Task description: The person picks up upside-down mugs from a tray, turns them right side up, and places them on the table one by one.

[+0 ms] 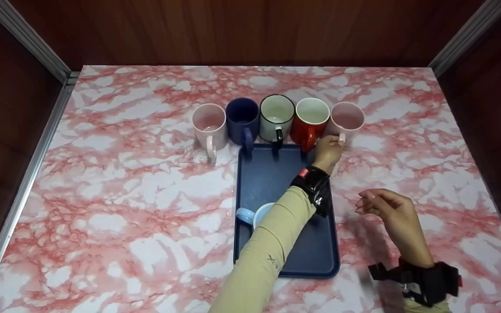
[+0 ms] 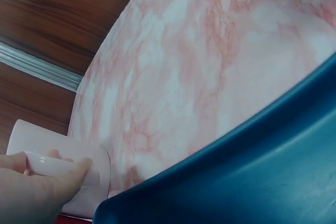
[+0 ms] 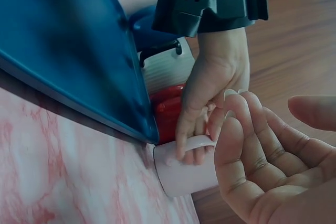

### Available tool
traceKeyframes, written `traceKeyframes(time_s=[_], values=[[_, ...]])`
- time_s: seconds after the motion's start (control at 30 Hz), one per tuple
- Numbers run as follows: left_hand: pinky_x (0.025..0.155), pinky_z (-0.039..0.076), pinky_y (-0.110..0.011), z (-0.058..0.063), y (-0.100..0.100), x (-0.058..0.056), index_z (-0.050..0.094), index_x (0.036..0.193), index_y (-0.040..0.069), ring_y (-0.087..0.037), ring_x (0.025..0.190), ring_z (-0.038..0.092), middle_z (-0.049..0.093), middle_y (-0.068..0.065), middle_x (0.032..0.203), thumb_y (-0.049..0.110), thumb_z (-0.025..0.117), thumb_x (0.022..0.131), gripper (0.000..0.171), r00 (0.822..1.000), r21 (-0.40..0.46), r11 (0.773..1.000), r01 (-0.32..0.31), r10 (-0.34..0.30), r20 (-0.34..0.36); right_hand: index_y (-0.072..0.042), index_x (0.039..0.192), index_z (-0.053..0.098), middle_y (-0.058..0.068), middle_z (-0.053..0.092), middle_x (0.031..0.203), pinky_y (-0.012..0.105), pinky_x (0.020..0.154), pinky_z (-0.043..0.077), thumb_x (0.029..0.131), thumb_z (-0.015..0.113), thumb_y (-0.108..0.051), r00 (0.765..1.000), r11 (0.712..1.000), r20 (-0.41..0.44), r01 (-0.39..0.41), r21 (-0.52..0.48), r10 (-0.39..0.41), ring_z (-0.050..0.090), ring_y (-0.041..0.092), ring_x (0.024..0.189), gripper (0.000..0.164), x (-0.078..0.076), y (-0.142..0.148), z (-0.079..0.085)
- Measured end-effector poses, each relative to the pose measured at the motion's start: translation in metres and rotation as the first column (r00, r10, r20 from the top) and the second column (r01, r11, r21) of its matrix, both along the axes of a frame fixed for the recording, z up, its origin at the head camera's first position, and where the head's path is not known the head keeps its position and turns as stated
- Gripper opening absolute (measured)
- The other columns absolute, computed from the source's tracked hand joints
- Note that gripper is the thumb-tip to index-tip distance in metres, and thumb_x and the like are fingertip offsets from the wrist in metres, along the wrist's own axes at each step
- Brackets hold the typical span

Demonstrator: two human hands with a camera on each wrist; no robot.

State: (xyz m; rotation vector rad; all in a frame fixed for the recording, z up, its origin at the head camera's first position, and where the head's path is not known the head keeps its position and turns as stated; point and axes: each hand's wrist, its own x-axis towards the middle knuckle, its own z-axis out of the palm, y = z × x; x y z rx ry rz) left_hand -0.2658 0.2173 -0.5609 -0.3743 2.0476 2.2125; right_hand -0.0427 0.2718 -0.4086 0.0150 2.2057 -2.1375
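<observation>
My left hand (image 1: 328, 152) grips the handle of the pale pink mug (image 1: 348, 116) at the right end of a row. In the left wrist view, its fingers (image 2: 68, 179) curl round that handle. The forearm crosses over the dark blue tray (image 1: 259, 182) and partly hides a light blue mug (image 1: 246, 214) on it. My right hand (image 1: 396, 217) is held to the right of the tray, fingers loosely bent and holding nothing. Beside the gripped mug stands a red mug (image 1: 305, 130) with a white inside.
Leftward along the row stand a white mug (image 1: 270, 126) with black rim and handle, a dark blue mug (image 1: 235, 126) and another pale pink mug (image 1: 215, 134). All rest on a red-and-white marbled table (image 1: 124, 182). Dark wooden panels (image 1: 242, 34) rise behind it and at both sides.
</observation>
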Motion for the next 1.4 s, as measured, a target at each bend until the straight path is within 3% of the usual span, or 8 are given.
traceKeyframes(time_s=[0.2,0.43,0.57,0.77,0.9,1.07,1.3,1.4], values=[[0.054,0.043,-0.023,-0.012,0.006,-0.006,0.065,0.084,0.009,-0.010,0.064,0.052,0.059,0.001,0.071,0.002,0.058,0.085,0.010,1.000,-0.028,0.999,0.028,-0.028,0.007,0.012,0.104,0.059,0.016,0.063,0.083,0.032,0.069,0.051,0.091,0.057,-0.019,0.998,0.998,0.046,0.049,0.041,-0.051,0.061,0.025,0.074,0.033,0.001,0.000,-0.001],[0.058,0.044,-0.024,-0.016,0.009,-0.013,0.063,0.090,0.006,-0.011,0.067,0.052,0.059,0.000,0.074,0.004,0.054,0.087,0.009,0.997,-0.045,0.996,0.071,-0.070,0.025,0.010,0.107,0.058,0.018,0.061,0.087,0.033,0.072,0.050,0.092,0.055,-0.020,1.000,0.998,0.025,-0.003,0.067,0.002,0.060,0.027,0.077,0.034,0.002,0.003,-0.001],[0.058,0.042,-0.024,0.015,-0.009,0.001,0.061,0.089,0.007,-0.010,0.067,0.051,0.057,0.001,0.075,0.006,0.053,0.087,0.008,0.984,-0.076,0.981,0.180,-0.180,0.019,0.007,0.107,0.060,0.017,0.062,0.087,0.034,0.072,0.050,0.091,0.056,-0.024,0.999,0.993,0.039,0.022,0.117,-0.027,0.060,0.026,0.078,0.035,0.003,0.002,-0.002],[0.056,0.038,-0.021,0.125,-0.063,0.063,0.058,0.092,0.001,-0.013,0.068,0.048,0.056,-0.006,0.082,-0.003,0.054,0.083,0.011,0.957,-0.159,0.945,0.285,-0.290,-0.008,0.009,0.107,0.059,0.017,0.062,0.086,0.033,0.071,0.051,0.092,0.055,-0.021,1.000,0.994,0.008,0.013,0.105,-0.014,0.061,0.026,0.077,0.034,0.000,0.002,-0.003],[0.072,0.040,-0.021,0.162,-0.084,0.086,0.059,0.103,-0.001,-0.016,0.085,0.051,0.060,-0.011,0.100,0.004,0.058,0.085,0.018,0.917,-0.327,0.867,0.376,-0.399,-0.005,0.008,0.107,0.060,0.018,0.062,0.087,0.033,0.072,0.051,0.092,0.055,-0.021,1.000,0.990,0.005,0.022,0.140,-0.023,0.061,0.026,0.078,0.034,0.000,0.002,-0.003],[0.082,0.039,-0.019,0.176,-0.098,0.098,0.058,0.119,0.005,-0.014,0.104,0.053,0.059,-0.008,0.116,0.017,0.058,0.088,0.033,0.842,-0.498,0.725,0.475,-0.539,0.020,0.008,0.109,0.058,0.019,0.062,0.088,0.032,0.072,0.051,0.093,0.054,-0.019,0.999,0.990,-0.026,-0.021,0.142,0.025,0.061,0.026,0.079,0.032,0.001,0.003,-0.004],[0.076,0.041,-0.014,0.185,-0.110,0.107,0.062,0.112,0.001,-0.012,0.099,0.057,0.063,-0.007,0.110,0.018,0.056,0.089,0.029,0.762,-0.549,0.643,0.534,-0.647,-0.017,0.008,0.110,0.058,0.019,0.062,0.085,0.032,0.070,0.051,0.092,0.055,-0.013,0.998,0.975,-0.062,0.012,0.221,0.001,0.063,0.023,0.076,0.028,0.000,-0.006,-0.005],[0.073,0.042,-0.015,0.192,-0.116,0.112,0.064,0.109,0.002,-0.013,0.095,0.059,0.065,-0.006,0.106,0.018,0.056,0.090,0.026,0.728,-0.625,0.576,0.527,-0.686,-0.018,0.010,0.109,0.057,0.021,0.062,0.085,0.030,0.071,0.051,0.091,0.055,-0.007,0.995,0.972,-0.097,0.003,0.237,0.020,0.063,0.023,0.076,0.025,0.000,-0.011,-0.005]])
